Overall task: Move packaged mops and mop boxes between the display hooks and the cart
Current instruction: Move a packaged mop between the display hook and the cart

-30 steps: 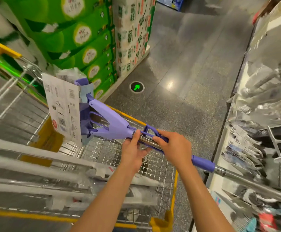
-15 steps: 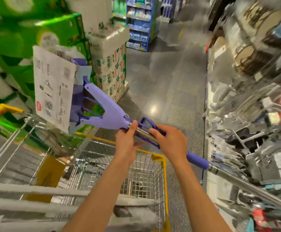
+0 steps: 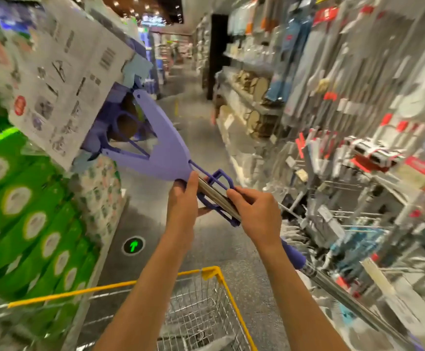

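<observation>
Two hands, left hand and right hand, on one purple mop above one cart.

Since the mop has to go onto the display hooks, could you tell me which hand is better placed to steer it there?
Probably the right hand. It grips the mop on its steel shaft, on the side of the display hooks. The left hand holds nearer the purple head, on the far side.

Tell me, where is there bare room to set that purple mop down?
Bare aisle floor between the green box stacks and the crowded hook display. The cart basket's near corner looks open. The mop is gripped by both hands.
</observation>
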The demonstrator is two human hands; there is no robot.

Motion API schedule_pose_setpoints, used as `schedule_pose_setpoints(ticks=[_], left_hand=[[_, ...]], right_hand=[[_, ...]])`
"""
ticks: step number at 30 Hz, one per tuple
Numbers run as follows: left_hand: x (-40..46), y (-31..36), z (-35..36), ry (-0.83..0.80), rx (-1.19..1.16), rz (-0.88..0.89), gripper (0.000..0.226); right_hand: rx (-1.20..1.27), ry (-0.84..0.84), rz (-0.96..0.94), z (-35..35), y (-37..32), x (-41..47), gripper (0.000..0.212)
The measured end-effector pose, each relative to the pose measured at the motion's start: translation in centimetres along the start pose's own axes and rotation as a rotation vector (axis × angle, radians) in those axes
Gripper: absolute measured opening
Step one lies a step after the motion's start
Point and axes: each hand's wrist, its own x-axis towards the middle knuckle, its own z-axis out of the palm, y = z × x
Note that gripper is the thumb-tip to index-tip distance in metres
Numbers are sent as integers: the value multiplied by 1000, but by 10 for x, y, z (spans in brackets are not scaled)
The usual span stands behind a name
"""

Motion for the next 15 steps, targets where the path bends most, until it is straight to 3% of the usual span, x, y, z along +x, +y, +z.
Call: schedule_pose_setpoints(ticks=[7, 15], left_hand=[[-36, 48, 46, -249, 4, 71, 18], [-89, 73, 104, -470, -86, 113, 19]], right_hand=[[148, 178, 64, -59, -25, -33, 27], [158, 433, 102, -135, -40, -75, 23]])
